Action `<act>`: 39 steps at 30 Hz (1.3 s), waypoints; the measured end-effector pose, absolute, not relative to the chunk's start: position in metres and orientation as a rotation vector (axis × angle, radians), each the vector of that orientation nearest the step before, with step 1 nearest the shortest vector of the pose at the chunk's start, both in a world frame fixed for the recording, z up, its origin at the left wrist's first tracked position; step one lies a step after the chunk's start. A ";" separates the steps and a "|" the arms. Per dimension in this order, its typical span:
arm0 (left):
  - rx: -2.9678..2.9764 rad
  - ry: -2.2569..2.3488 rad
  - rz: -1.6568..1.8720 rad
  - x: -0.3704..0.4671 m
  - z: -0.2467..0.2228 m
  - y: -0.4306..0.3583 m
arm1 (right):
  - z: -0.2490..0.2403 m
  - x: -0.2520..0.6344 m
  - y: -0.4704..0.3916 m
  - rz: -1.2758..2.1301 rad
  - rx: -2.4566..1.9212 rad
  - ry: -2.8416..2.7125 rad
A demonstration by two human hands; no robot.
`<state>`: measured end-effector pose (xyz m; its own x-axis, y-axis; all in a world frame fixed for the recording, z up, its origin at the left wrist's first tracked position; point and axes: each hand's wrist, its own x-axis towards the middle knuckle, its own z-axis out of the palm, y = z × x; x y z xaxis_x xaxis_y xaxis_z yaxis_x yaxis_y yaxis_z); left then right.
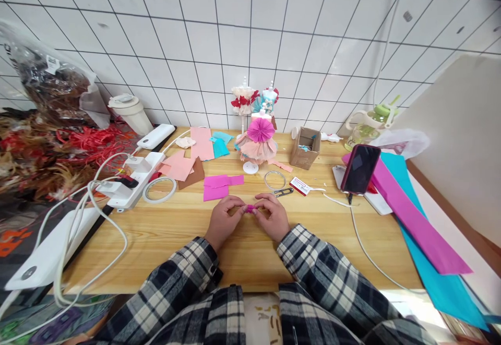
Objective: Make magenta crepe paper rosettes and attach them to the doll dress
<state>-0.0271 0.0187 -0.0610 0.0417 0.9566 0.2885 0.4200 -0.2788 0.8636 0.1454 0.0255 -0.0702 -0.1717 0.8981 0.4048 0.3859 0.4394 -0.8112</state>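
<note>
Right now your left hand [224,219] and right hand [272,217] meet over the wooden table [176,230], both pinching a small folded piece of magenta paper [249,209] between their fingertips, just above the tabletop near its front edge. Just beyond your left hand lies a magenta paper sheet [219,186], and beyond your right a wire ring [274,180] beside a small pair of scissors [283,192]. To the left sits a roll of tape [159,189]. Farther back stands a paper dress on a small mannequin [257,141], with a cardboard box [306,147] to its right. A phone [360,168] leans upright at right.
</note>
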 end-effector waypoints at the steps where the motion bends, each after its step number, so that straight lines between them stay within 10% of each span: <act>1: 1.730 1.397 1.215 -0.027 -0.061 0.019 | -0.071 0.144 0.026 0.723 -1.132 -1.715; 25: 1.695 1.436 1.178 -0.032 -0.062 0.018 | -0.075 0.137 0.030 0.969 -1.207 -1.464; 39: 1.861 1.955 0.861 0.001 -0.055 0.170 | -0.074 0.144 0.042 0.823 -1.147 -1.471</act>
<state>0.0013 0.1703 -0.0549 -0.1102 0.9774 0.1806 0.7931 -0.0230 0.6086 0.1440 0.0420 -0.0740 0.0077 0.9493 0.3142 0.2287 0.3042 -0.9248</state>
